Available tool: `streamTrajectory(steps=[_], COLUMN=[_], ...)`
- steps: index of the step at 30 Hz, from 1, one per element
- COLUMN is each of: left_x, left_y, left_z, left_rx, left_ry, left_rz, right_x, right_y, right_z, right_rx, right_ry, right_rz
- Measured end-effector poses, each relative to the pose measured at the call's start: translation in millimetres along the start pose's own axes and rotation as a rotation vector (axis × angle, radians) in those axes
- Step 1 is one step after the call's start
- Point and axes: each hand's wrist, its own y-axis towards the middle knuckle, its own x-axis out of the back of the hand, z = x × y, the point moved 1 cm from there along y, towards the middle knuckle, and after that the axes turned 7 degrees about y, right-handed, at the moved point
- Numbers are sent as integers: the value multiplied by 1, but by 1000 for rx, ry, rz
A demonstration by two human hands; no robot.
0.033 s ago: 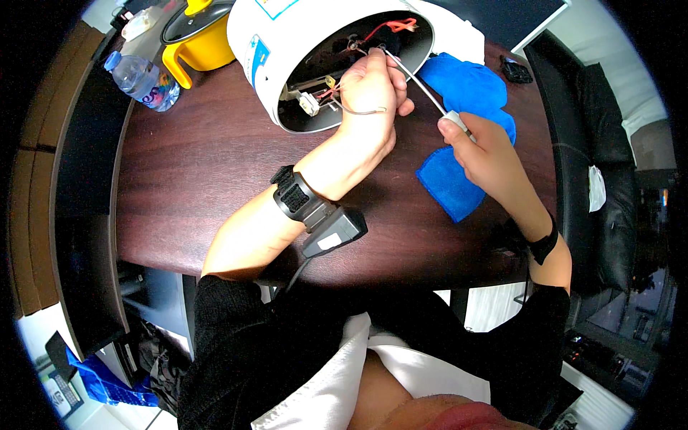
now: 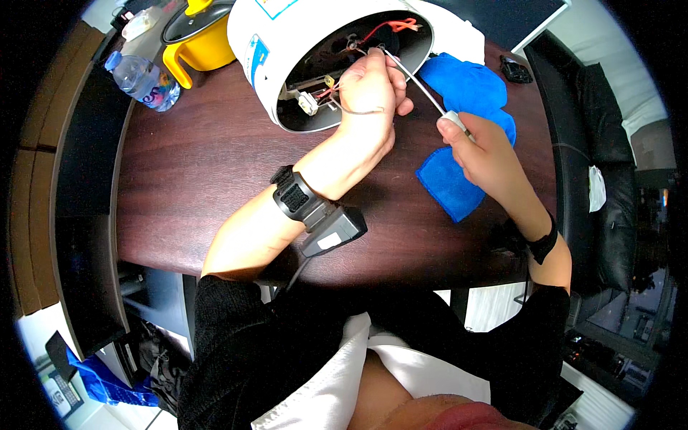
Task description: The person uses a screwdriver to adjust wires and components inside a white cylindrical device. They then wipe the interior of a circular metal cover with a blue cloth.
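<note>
A white cylindrical appliance point(image 2: 251, 29) lies on its side, its open end showing dark insides, red wires point(image 2: 390, 26) and a white connector point(image 2: 308, 102). My left hand point(image 2: 365, 97) reaches into that opening, fingers curled around something hidden, with a thin wire beside it. My right hand point(image 2: 484, 154) grips the pale handle of a long thin screwdriver point(image 2: 422, 87), whose shaft runs up to the opening by my left fingertips; the tip is hard to make out. A blue cloth point(image 2: 448, 186) lies under and beside my right hand.
On the dark wooden table point(image 2: 179, 201) stand a yellow pot point(image 2: 206, 50) and water bottle point(image 2: 147, 86) at the back left. A small black object point(image 2: 516, 69) lies at the back right. A black device point(image 2: 335, 233) hangs by my left wrist. A black sofa point(image 2: 602, 215) is at the right.
</note>
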Motion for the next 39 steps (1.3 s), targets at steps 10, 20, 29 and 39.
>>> streamTrajectory(steps=[10, 20, 29, 39], left_x=[4, 6, 9, 25], left_y=[1, -2, -3, -24], left_z=[0, -6, -8, -16], left_rx=[-3, 28, 100, 293], left_ry=[29, 154, 105, 201], left_rz=[16, 17, 42, 285], right_x=[-6, -10, 5, 25], right_y=[-7, -16, -4, -5], right_z=[18, 41, 5, 27], right_rx=[-391, -693, 161, 232], right_ry=[517, 1247, -204, -498], right_rz=[195, 414, -71, -137])
